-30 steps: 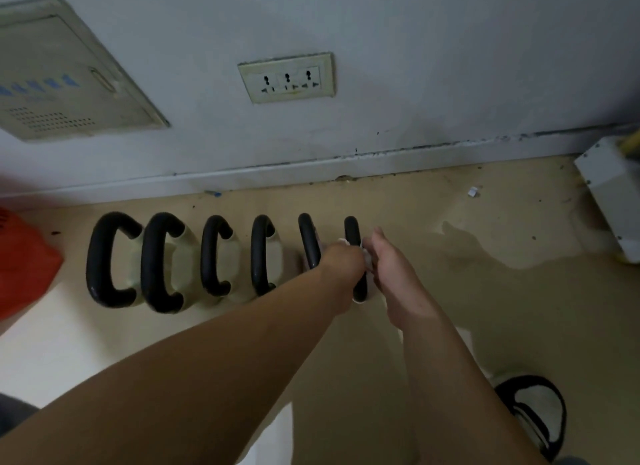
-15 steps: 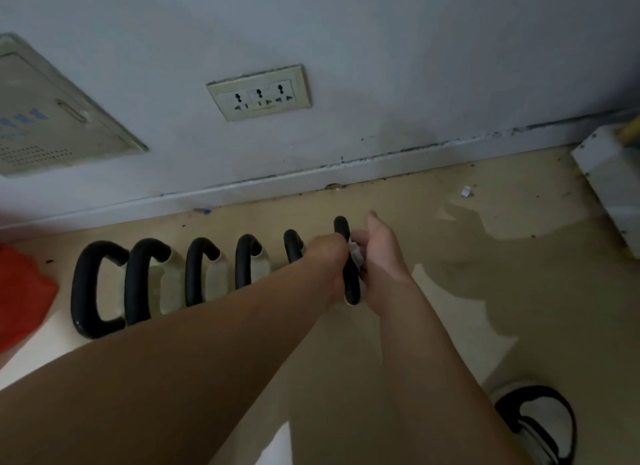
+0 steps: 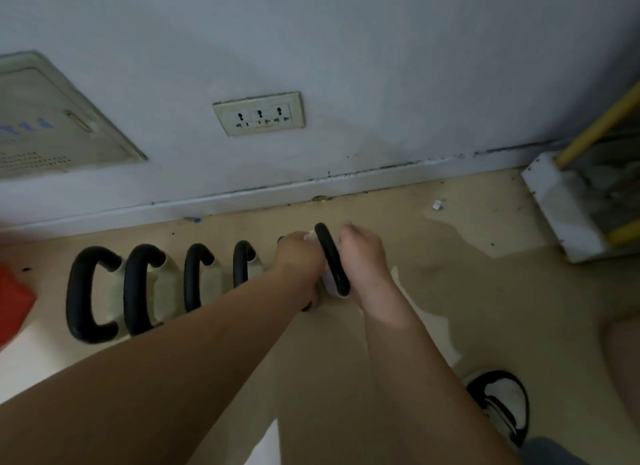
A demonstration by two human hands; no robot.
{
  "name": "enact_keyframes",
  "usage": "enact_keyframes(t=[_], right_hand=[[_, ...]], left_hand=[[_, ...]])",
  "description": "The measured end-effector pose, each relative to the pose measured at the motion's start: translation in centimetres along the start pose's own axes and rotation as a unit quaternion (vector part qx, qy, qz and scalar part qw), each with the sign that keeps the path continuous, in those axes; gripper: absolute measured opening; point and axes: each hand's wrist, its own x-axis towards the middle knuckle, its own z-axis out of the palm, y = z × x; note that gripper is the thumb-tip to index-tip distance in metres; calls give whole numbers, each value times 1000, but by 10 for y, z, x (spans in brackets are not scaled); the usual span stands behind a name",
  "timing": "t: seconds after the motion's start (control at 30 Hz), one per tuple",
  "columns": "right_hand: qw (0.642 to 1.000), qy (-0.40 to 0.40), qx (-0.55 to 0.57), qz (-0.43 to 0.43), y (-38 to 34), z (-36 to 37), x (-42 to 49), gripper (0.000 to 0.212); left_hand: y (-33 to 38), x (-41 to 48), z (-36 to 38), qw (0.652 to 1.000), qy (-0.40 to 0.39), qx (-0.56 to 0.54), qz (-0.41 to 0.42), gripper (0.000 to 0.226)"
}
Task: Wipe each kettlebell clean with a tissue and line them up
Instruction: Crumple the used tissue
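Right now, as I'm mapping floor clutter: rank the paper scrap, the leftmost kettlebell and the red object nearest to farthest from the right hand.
From the right hand:
1. Paper scrap, up and to its right.
2. Leftmost kettlebell, well to the left.
3. Red object, at the left frame edge.

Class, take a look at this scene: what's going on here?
A person is leaning over a row of kettlebells on the floor by the wall. The left hand holds a tissue against the black handle of the rightmost kettlebell. The right hand is at its other side; whether it grips is unclear. Four others stand in line to the left, one more mostly hidden behind the left arm.
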Motion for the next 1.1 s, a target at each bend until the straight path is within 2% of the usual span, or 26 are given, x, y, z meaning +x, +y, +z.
enact_keyframes(t=[0.1, 0.2, 0.27, 0.37, 0.47, 0.5, 0.6, 0.7, 0.8, 0.87, 0.93, 1.0, 1.1], right_hand=[[999, -18, 16, 28, -9, -5, -30, 27], [995, -47, 63, 56, -27, -15, -72, 18], [995, -29, 87, 46, -45, -24, -95, 7], [999, -4, 32, -2, -77, -44, -126, 29], [998, 27, -19, -49, -111, -62, -155, 32], [997, 35, -38, -63, -123, -68, -164, 33], [989, 52, -94, -106, -150, -83, -187, 28], [985, 63, -100, -126, -163, -98, -203, 17], [985, 70, -86, -131, -149, -118, -214, 7], [982, 82, -101, -138, -128, -138, -219, 9], [981, 105, -75, -142, -108, -163, -227, 12], [978, 149, -34, -141, -91, -191, -239, 5], [967, 204, 26, -151, -79, -231, -263, 15]], left_hand=[[6, -22, -10, 999, -42, 14, 28, 31], [27, -59, -17, 990, -95, 30, 96, 18], [41, -81, -22, 984, -116, 35, 132, 15], [62, -113, -27, 976, -129, 35, 174, 10], [81, -142, -33, 967, -121, 50, 221, 7], [87, -148, -35, 965, -119, 55, 227, 13], [104, -171, -41, 961, -153, 40, 225, 25], [114, -192, -41, 955, -187, 12, 228, 25], [113, -207, -30, 949, -194, 36, 247, 21], [106, -217, -18, 945, -205, 44, 249, 17], [100, -230, -2, 942, -241, 21, 232, 14], [98, -251, 15, 933, -303, -17, 192, 9], [98, -281, 42, 912, -366, -27, 184, 17]])
